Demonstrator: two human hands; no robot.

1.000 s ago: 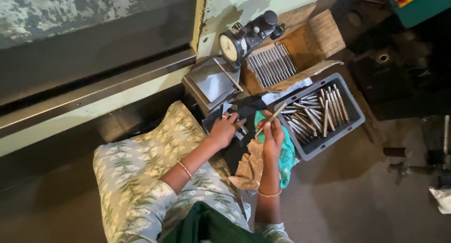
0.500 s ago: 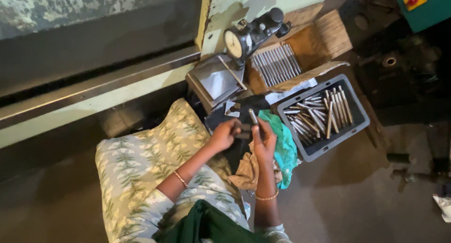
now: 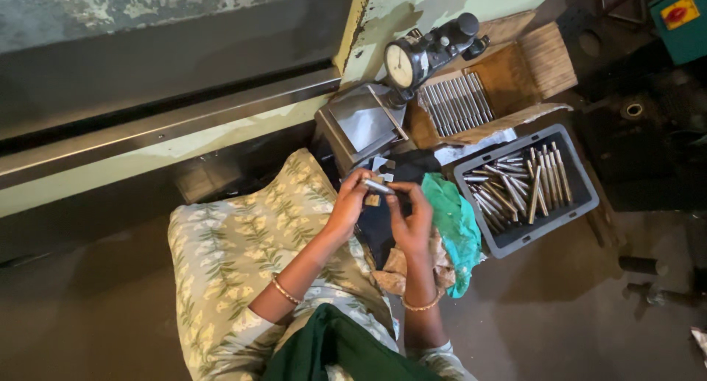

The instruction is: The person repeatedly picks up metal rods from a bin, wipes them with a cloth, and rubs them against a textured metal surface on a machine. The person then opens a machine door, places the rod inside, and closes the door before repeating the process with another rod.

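Just left of the grey tray [image 3: 583, 176] of loose pins, my left hand [image 3: 347, 204] and right hand [image 3: 409, 217] pinch one small metal pin [image 3: 378, 186] between fingertips, seemingly inspecting it; next it needs steady placement under the dial gauge [image 3: 400, 64].

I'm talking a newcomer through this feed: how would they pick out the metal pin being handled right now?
Start at the grey tray of loose metal pins on the right, then move left past the green cloth to the person's two hands. The pin lies level between the fingertips of the left hand and the right hand. It is the only pin held up off the floor; the others lie in the tray or the cardboard box.
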